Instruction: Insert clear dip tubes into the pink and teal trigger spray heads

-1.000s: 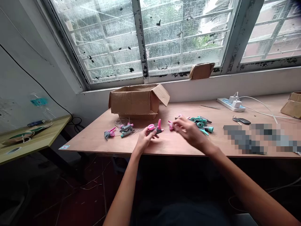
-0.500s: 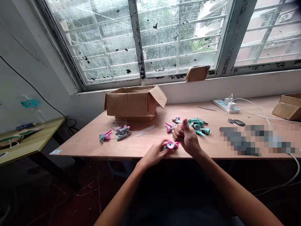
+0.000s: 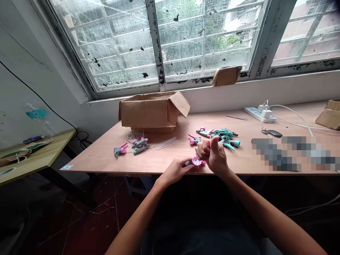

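A pink and grey trigger sprayer head (image 3: 197, 162) is in my left hand (image 3: 175, 171), near the table's front edge, its round pink collar facing me. Close beside it on the right, my right hand (image 3: 214, 156) is curled into a fist with the thumb up. Whatever its fingers hold, if anything, is hidden. Behind my right hand lies a pile of teal and grey sprayer heads (image 3: 225, 136), with a few pink ones to its left. More pink and grey sprayer heads (image 3: 140, 144) lie to the left, by several thin clear tubes (image 3: 166, 143).
An open cardboard box (image 3: 145, 112) stands at the back of the wooden table (image 3: 101, 156). Towards the right are a power strip (image 3: 256, 114) with plugs and cables, keys (image 3: 273, 133), blurred-out items and another cardboard box (image 3: 329, 115). A side table (image 3: 53, 152) stands at left.
The view has shifted slightly. The sprayer head in my left hand has turned a little, and a pale spot shows in its collar where a dark blue centre was. My right fist stays beside it.
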